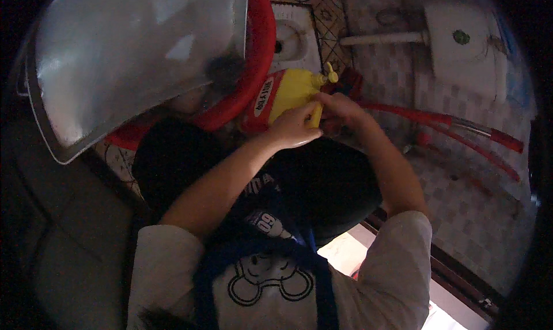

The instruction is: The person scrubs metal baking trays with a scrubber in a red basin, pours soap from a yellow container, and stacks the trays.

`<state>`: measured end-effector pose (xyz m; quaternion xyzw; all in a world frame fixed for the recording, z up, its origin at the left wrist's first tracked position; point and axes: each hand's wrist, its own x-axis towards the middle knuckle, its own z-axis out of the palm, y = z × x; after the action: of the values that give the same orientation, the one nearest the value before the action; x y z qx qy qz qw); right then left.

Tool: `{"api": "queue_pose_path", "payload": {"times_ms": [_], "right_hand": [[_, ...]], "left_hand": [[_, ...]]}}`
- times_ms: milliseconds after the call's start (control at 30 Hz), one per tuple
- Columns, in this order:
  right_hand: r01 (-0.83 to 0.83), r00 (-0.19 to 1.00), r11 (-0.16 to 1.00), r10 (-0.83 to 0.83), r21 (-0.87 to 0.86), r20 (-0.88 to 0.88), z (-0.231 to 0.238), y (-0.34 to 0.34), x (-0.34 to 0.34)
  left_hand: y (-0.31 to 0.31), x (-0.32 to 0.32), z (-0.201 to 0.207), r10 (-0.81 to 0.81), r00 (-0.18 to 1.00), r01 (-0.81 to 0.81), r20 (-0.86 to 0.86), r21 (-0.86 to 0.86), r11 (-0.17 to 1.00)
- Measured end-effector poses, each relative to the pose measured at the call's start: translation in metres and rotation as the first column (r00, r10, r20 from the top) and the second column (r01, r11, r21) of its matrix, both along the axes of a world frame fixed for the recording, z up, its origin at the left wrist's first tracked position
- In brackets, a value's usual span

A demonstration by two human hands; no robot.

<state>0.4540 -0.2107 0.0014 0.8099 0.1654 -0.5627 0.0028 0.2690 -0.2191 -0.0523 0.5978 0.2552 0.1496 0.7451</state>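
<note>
A yellow jug point(291, 93) with a red label and a small yellow spout point(331, 73) stands in front of my knees, leaning in this view. My left hand point(292, 127) is closed around a yellow part at the jug's near side, which looks like its handle. Close beside it, my right hand point(344, 109) is bent in with its fingertips at the top of that same yellow part. What lies inside the right fingers is hidden in shadow.
Left of the jug, a large grey metal sheet or tray point(138, 59) rests over a red basin point(262, 42). Behind is a squat toilet point(291, 39) in a tiled floor. Red-handled poles point(449, 122) lean along the right wall, below a white cistern point(461, 59) with a pipe.
</note>
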Motion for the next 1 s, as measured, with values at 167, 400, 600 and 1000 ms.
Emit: {"api": "queue_pose_path", "payload": {"times_ms": [167, 400, 600, 1000], "right_hand": [[-0.091, 0.996, 0.938, 0.082, 0.335, 0.040, -0.073, 0.000, 0.100], [-0.814, 0.325, 0.541, 0.119, 0.213, 0.938, -0.069, 0.065, 0.261], [-0.727, 0.331, 0.639, 0.005, 0.252, 0.944, -0.025, 0.099, 0.319], [-0.433, -0.096, 0.798, 0.422, -0.420, 0.901, 0.031, 0.084, 0.253]], "left_hand": [[0.012, -0.010, 0.015, -0.014, 0.972, 0.048, 0.234, -0.139, 0.989], [0.090, -0.109, 0.104, 0.465, 0.872, -0.467, -0.154, 0.027, 0.884], [0.124, -0.248, 0.186, 0.770, 0.507, -0.628, -0.387, 0.446, 0.638], [0.085, -0.448, 0.154, 0.777, 0.568, -0.823, -0.271, -0.211, 0.528]]}}
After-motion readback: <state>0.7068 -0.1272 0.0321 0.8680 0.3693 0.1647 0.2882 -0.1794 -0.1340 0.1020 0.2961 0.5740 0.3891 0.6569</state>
